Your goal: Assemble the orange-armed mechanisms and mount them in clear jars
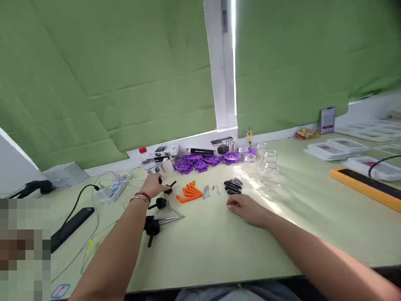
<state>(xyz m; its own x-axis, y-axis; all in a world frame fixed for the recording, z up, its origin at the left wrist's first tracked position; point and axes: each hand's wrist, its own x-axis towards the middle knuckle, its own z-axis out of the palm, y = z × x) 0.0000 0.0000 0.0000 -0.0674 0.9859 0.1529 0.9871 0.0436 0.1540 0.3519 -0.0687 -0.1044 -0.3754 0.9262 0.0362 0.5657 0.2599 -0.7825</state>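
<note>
At the left, my left hand (153, 186) is closed on a black part, only a bit of which shows between thumb and fingers. Just beside the thumb lies a black knob with a short bar (169, 190). Nearer me are another black knob (161, 203) and a larger one (152, 225), both with thin metal rods. My right hand (243, 207) rests on the table, its fingers curled in; what they hold, if anything, is hidden. Black tubes (232, 187) lie just beyond it. Between the hands are orange bent handles (190, 193), metal pins (206, 192) and tiny brass-coloured pieces (216, 189).
Purple discs (211, 160), white boxes (166, 151) and a red-capped bottle (143, 154) line the back. Clear jars (270, 167) stand right of centre. A power strip (117, 188) and cables lie left. At right are white trays (335, 148) and an orange-black bar (365, 186).
</note>
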